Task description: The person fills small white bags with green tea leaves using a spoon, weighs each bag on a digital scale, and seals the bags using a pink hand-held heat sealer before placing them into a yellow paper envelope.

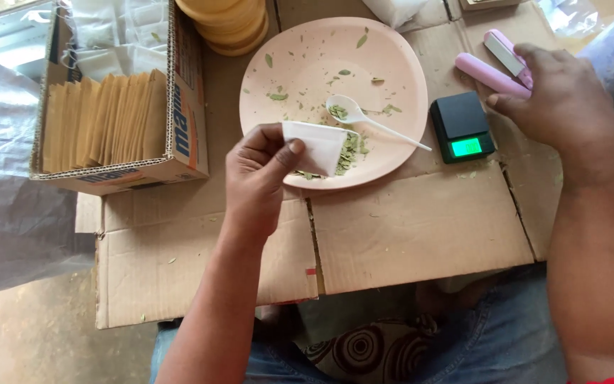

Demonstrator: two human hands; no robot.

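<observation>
We pinch a small white sachet (315, 146) in our left hand (257, 178) above the leaf-strewn plate (399, 64); our right hand (563, 99) grips the pink sealer (488, 73)

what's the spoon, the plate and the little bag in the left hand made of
Spoon: looks like white plastic, smooth with a slight sheen. Plate: pale pink, matte, probably plastic or melamine; hard to tell. Small bag pinched in the left hand: thin white paper or filter-like fabric, matte with creased edges.

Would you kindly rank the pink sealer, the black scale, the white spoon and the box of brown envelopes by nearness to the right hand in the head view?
1. pink sealer, under the right hand
2. black scale, just left
3. white spoon, on the plate
4. box of brown envelopes, far left
</observation>
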